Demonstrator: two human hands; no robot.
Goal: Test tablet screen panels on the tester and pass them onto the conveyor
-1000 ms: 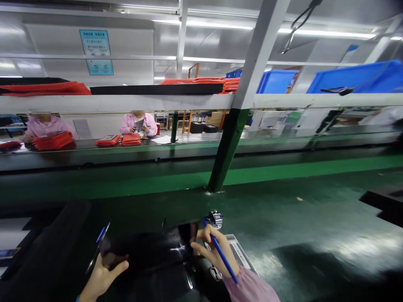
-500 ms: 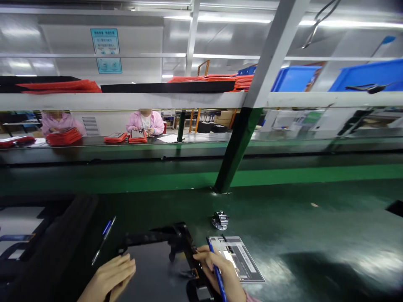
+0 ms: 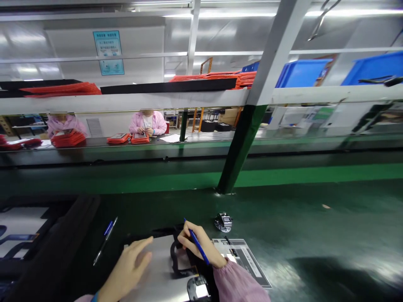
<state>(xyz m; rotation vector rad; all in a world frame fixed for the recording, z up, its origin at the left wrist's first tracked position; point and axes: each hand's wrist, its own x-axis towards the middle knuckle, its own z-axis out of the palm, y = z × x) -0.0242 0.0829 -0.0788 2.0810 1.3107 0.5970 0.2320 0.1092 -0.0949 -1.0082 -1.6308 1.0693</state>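
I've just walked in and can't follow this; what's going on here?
Someone is working over a flat grey panel with black strips. Their right hand holds a blue pen-like tool near the panel's upper right, while the left hand is over its left side; contact is unclear. To the right are a metal device and another panel.

Bright ceiling, dim work area

Tube lights (image 3: 236, 19) glow high beyond the right hand (image 3: 198, 243). Glare patch on green bench (image 3: 292, 222) to that hand's right, dark shadow alongside. Soft sheen on panel (image 3: 159, 272) between hands. Black tray (image 3: 71, 239) left of left hand (image 3: 126, 268): detail mostly lost. Far background soft; wide-angle stretch at edges.
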